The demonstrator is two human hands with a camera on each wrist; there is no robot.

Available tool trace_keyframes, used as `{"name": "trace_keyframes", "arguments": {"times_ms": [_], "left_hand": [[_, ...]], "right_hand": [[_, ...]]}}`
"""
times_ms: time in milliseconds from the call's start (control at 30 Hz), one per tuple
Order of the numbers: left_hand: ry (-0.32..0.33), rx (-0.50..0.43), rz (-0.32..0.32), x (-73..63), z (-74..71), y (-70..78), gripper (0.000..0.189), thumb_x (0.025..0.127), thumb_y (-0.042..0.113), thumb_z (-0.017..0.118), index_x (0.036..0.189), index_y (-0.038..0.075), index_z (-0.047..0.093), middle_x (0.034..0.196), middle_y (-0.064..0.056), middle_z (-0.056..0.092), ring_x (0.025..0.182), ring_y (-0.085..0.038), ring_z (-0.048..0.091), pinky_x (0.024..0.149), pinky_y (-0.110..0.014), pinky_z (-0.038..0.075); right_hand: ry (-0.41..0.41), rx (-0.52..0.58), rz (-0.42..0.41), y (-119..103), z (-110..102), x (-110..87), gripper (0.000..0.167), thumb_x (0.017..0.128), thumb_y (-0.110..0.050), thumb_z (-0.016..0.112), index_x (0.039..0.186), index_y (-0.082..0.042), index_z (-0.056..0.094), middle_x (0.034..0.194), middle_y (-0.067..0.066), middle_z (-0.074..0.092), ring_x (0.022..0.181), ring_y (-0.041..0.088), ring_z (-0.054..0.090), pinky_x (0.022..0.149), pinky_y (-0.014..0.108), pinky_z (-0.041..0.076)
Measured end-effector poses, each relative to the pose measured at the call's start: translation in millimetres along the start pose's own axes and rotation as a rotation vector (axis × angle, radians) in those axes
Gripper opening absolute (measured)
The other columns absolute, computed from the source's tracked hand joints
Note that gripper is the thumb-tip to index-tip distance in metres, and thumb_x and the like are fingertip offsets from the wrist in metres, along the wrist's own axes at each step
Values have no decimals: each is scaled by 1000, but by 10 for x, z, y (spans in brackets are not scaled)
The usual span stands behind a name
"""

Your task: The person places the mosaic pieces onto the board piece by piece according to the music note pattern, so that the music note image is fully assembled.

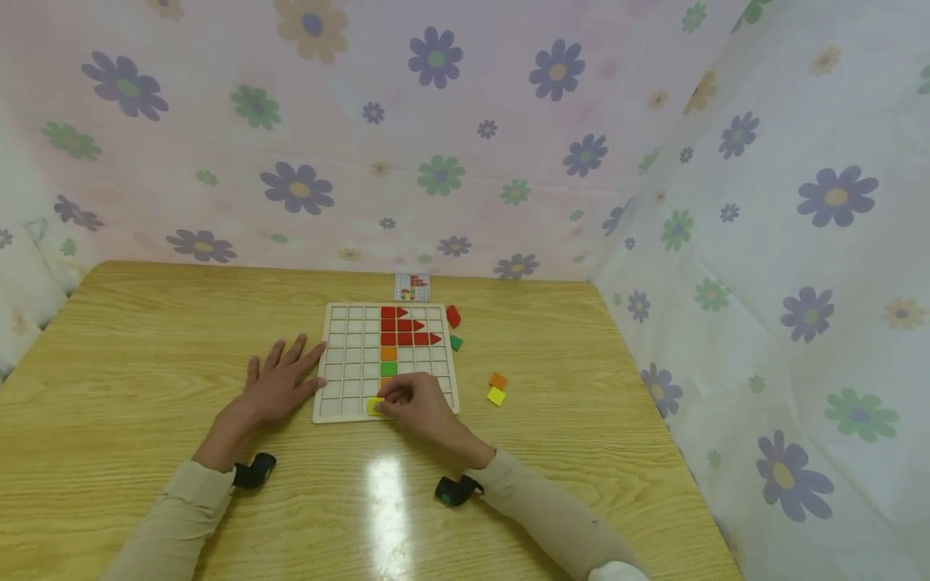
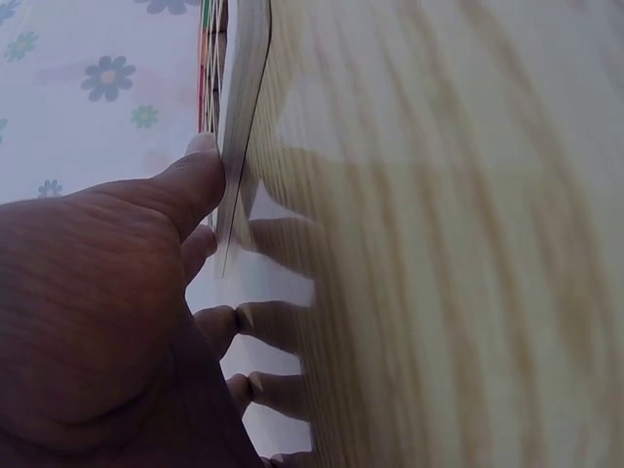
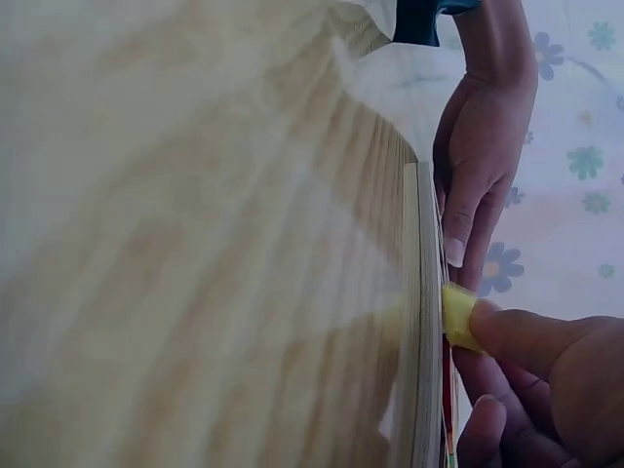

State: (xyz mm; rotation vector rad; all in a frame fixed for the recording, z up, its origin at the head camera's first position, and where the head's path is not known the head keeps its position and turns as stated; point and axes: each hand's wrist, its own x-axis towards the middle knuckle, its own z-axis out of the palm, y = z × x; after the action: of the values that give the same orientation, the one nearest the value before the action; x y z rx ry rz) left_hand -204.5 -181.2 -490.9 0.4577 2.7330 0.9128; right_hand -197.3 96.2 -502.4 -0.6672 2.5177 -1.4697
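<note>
A wooden grid board [image 1: 352, 371] lies flat on the table. My right hand [image 1: 425, 411] is over its front edge, pinching a yellow square tile [image 1: 374, 406] between thumb and fingertips. The right wrist view shows this yellow tile [image 3: 458, 317] tilted at the board's surface. Flat on the table, my left hand [image 1: 272, 391] spreads its fingers, thumb and fingertips touching the board's left edge. Three rows of red pieces [image 1: 407, 339] ending in points fill the upper grid. Below them run an orange tile [image 1: 388, 353], a green tile [image 1: 388, 369] and another orange one, partly hidden by my right hand.
Behind the board lies a small pattern card [image 1: 412, 288]. Right of the board are a loose red piece [image 1: 454, 315], a dark green piece [image 1: 456, 343], an orange tile [image 1: 497, 380] and a yellow tile [image 1: 496, 396]. Flowered cloth [image 1: 436, 218] hangs behind the table [image 1: 552, 468].
</note>
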Motion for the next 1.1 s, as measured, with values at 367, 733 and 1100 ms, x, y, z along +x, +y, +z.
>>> {"name": "trace_keyframes", "arguments": {"times_ms": [367,733,1100], "left_hand": [[1,4,-5,31,-25,20,68,106,37,55,161,7,28,167,-30,7,150,-58,-6,110,-78,-11],[9,28,-6,17,-16,0,70,106,41,54,161,9,28,166,-30,8,149,-59,-4,109,-80,-8],[23,8,16,3,24,-22,69,106,40,54,161,8,29,166,-31,9,149,-59,-4,108,-80,-9]], "right_hand": [[2,-135,73,-80,11,86,6,90,-17,81,90,-11,78,76,-7,68,65,2,55,61,18,46],[-1,-140,73,-91,60,91,7,89,-17,81,91,-11,79,76,-7,67,66,0,55,62,18,47],[-112,-95,29,-153,-310,42,17,98,-19,70,106,-7,79,93,0,76,74,8,64,67,21,53]]}}
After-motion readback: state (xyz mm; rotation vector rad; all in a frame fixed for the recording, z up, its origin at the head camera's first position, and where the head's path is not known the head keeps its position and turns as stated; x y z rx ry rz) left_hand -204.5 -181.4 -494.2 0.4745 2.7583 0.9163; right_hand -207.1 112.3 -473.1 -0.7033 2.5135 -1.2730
